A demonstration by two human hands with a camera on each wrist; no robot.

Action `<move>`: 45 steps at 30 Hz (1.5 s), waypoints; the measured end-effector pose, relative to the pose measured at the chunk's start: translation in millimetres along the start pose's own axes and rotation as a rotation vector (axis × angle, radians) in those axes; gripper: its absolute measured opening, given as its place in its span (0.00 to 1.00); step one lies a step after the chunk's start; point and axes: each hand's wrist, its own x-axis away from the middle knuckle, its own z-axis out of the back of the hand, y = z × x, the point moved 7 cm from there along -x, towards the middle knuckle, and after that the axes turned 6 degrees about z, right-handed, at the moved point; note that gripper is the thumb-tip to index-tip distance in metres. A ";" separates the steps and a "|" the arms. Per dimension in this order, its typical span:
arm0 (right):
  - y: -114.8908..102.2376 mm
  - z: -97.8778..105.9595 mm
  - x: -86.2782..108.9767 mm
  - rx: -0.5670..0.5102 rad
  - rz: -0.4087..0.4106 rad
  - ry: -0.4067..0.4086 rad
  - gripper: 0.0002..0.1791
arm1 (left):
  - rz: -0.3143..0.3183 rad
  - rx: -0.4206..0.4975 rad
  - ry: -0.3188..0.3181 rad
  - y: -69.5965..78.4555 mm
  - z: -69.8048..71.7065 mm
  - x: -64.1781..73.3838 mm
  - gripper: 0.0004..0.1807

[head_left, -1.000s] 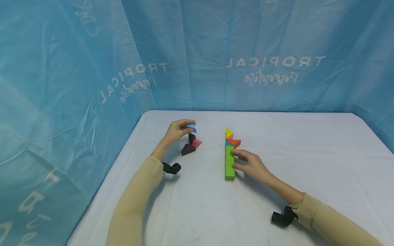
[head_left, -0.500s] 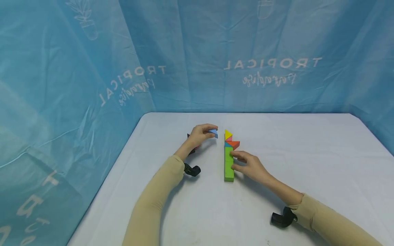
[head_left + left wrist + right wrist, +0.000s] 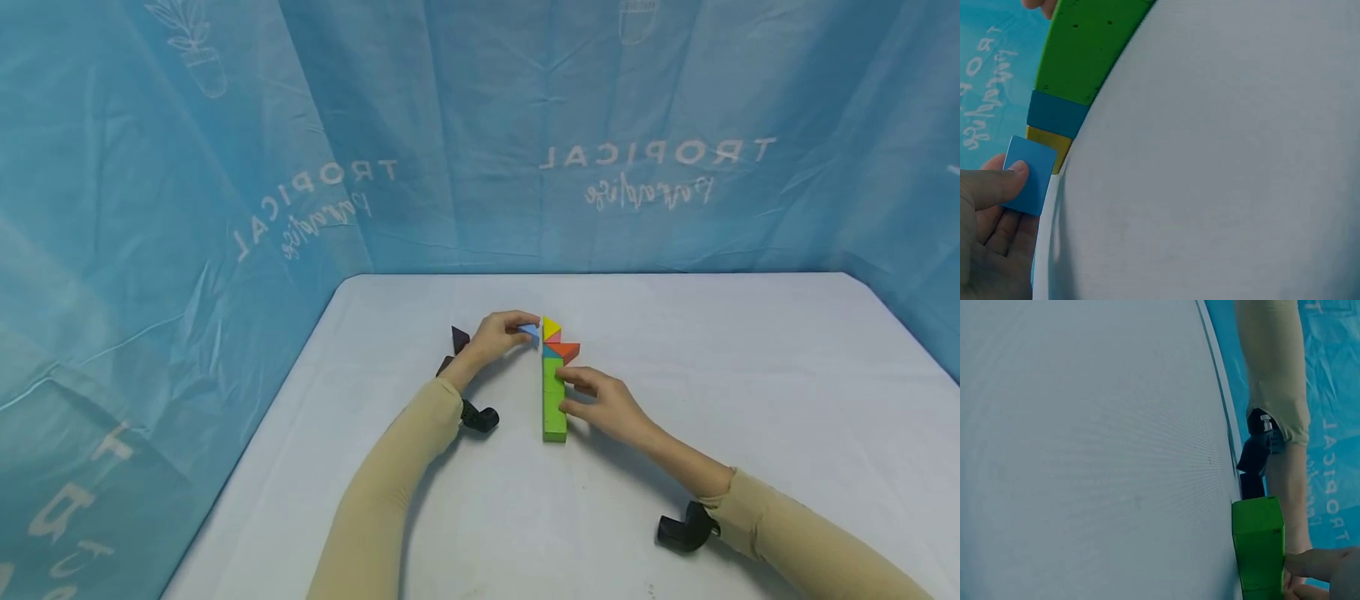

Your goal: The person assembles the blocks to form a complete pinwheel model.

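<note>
In the head view my left hand [image 3: 493, 337] pinches a light-blue triangular block [image 3: 533, 332] between thumb and fingers, close to the left side of the block row. The left wrist view shows the thumb flat on the blue block's [image 3: 1030, 176] face, which overlaps the yellow block [image 3: 1059, 142] there. The row has green blocks [image 3: 554, 408] at the near end, then a darker blue piece [image 3: 550, 352], an orange triangle [image 3: 568, 352], a pink piece [image 3: 555, 337] and a yellow triangle [image 3: 551, 327]. My right hand [image 3: 606, 406] touches the green blocks' right side with spread thumb and finger.
Dark blocks [image 3: 460, 340] lie left of the row, partly hidden behind my left hand and forearm. A white cloth covers the table [image 3: 712, 350]. Blue printed curtains [image 3: 645, 100] hang along the back and left side.
My left hand has carried the light-blue block rightward from the dark blocks to the row, lowering it slightly in the last half second. My right hand stays at the green blocks.
</note>
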 end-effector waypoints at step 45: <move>-1.4 0.1 0.4 0.001 -0.003 0.004 0.28 | 0.019 -0.090 0.140 -7.2 -1.2 -4.0 0.12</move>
